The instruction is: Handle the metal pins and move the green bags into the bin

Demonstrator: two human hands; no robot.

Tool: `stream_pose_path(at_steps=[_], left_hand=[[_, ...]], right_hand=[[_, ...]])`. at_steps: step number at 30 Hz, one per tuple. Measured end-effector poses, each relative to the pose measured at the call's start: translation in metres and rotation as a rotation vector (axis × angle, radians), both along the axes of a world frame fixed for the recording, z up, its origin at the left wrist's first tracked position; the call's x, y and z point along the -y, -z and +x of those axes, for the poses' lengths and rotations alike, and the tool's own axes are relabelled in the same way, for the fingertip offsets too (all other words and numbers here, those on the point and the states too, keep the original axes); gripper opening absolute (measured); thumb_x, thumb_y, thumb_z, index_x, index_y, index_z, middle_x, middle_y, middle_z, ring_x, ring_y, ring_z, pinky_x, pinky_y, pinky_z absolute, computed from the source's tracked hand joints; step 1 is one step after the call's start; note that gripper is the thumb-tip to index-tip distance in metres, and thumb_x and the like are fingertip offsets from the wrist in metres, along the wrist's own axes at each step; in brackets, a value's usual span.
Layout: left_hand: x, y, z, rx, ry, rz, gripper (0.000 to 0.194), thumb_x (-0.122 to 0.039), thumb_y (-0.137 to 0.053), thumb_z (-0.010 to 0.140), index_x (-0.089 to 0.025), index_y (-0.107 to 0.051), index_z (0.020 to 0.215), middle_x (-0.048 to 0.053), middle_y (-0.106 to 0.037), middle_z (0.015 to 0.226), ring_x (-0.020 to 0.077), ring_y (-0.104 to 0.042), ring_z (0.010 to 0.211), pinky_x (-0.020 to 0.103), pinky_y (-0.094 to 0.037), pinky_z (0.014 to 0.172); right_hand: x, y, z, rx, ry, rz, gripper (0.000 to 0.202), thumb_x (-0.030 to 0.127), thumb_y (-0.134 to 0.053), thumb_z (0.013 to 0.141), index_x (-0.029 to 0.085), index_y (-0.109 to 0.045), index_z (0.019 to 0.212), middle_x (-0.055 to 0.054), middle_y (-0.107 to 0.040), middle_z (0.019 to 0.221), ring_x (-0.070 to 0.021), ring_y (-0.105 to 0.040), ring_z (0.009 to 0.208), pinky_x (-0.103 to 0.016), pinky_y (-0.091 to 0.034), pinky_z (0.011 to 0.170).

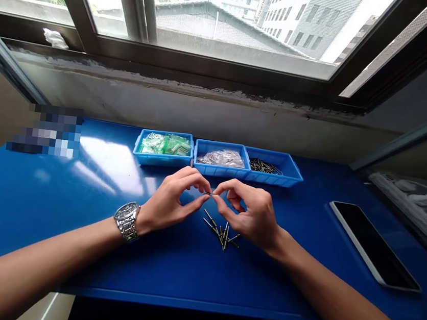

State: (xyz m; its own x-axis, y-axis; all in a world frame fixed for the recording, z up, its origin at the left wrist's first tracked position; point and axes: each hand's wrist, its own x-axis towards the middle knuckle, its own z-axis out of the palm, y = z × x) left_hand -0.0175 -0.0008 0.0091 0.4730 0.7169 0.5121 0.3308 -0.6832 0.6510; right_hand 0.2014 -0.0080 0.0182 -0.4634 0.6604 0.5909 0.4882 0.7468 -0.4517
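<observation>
My left hand (173, 196), with a metal watch (126, 219) on its wrist, pinches one end of a small thin metal pin (209, 194). At the other end my right hand (250, 210) closes thumb and forefinger on the same piece. The fingertips of both hands nearly meet and cover much of it. Below them, on the blue tabletop (140, 264), lies a loose pile of thin metal pins (224, 234) with dark and brass-coloured parts. My right hand overhangs the right side of this pile.
Behind my hands stand blue bins: one (161, 160) with green and clear packets, another (220, 171) with clear bags, and a third (289, 171) with dark and brass pins. A phone (375, 245) lies at the right. A window frame (209, 59) and wall back the table.
</observation>
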Motion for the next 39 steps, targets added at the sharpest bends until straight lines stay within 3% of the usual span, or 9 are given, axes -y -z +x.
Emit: stream_pose_path(at_steps=[4,11,17,24,30,34,39], left_hand=[[0.0002,0.0005,0.0009,-0.045,0.076,-0.003,0.003,-0.019,-0.063,0.097,-0.018,-0.066,0.096,0.006,-0.068,0.094,0.0184,-0.061,0.088,0.031,-0.052,0.078],[0.0008,-0.0012,-0.0008,0.042,-0.007,0.023,0.004,-0.017,-0.064,0.096,-0.017,-0.067,0.098,0.006,-0.068,0.095,0.0186,-0.062,0.089,0.032,-0.052,0.079],[0.0021,-0.0050,0.0006,0.049,-0.018,0.064,0.005,-0.017,-0.064,0.095,-0.018,-0.067,0.098,0.006,-0.070,0.094,0.0197,-0.062,0.089,0.034,-0.053,0.081],[-0.0006,-0.0012,-0.0003,0.015,-0.023,0.012,0.003,-0.018,-0.064,0.096,-0.018,-0.066,0.097,0.005,-0.068,0.094,0.0186,-0.060,0.088,0.032,-0.051,0.080],[-0.0003,0.0014,0.0006,-0.048,0.097,-0.032,0.002,-0.017,-0.064,0.096,-0.017,-0.066,0.095,0.004,-0.067,0.094,0.0178,-0.058,0.087,0.031,-0.049,0.078],[0.0008,0.0001,-0.0002,0.000,0.058,-0.001,0.002,-0.016,-0.064,0.096,-0.017,-0.066,0.097,0.004,-0.068,0.094,0.0175,-0.059,0.088,0.031,-0.049,0.080],[0.0012,-0.0007,-0.0009,0.043,0.004,0.023,0.004,-0.015,-0.065,0.096,-0.017,-0.066,0.099,0.005,-0.066,0.098,0.0171,-0.060,0.091,0.030,-0.051,0.081]], right_hand=[[0.0024,0.0009,-0.0016,0.018,-0.074,0.023,0.007,0.023,-0.065,0.096,0.018,-0.069,0.097,0.005,-0.052,0.063,-0.0077,-0.043,0.051,-0.021,-0.038,0.052],[-0.0010,-0.0039,0.0016,-0.008,0.007,-0.075,0.006,0.023,-0.067,0.093,0.017,-0.067,0.091,0.007,-0.043,0.061,-0.0076,-0.044,0.051,-0.021,-0.038,0.053],[-0.0054,0.0036,0.0013,0.055,-0.045,-0.185,0.005,0.022,-0.067,0.092,0.018,-0.070,0.094,0.007,-0.045,0.061,-0.0076,-0.043,0.052,-0.021,-0.036,0.053],[-0.0032,-0.0005,0.0023,0.012,0.017,-0.069,0.007,0.023,-0.067,0.094,0.018,-0.070,0.093,0.007,-0.044,0.060,-0.0077,-0.043,0.050,-0.021,-0.037,0.052],[0.0011,-0.0017,-0.0003,0.019,-0.110,-0.020,0.005,0.019,-0.068,0.092,0.016,-0.069,0.095,0.006,-0.049,0.064,-0.0072,-0.044,0.052,-0.021,-0.037,0.052],[0.0006,-0.0045,0.0025,0.003,-0.059,-0.027,0.005,0.021,-0.067,0.093,0.017,-0.069,0.095,0.007,-0.046,0.062,-0.0074,-0.043,0.052,-0.021,-0.037,0.052],[-0.0050,0.0001,0.0039,0.054,-0.046,-0.154,0.003,0.020,-0.067,0.091,0.017,-0.069,0.092,0.008,-0.043,0.061,-0.0068,-0.043,0.052,-0.021,-0.036,0.053]])
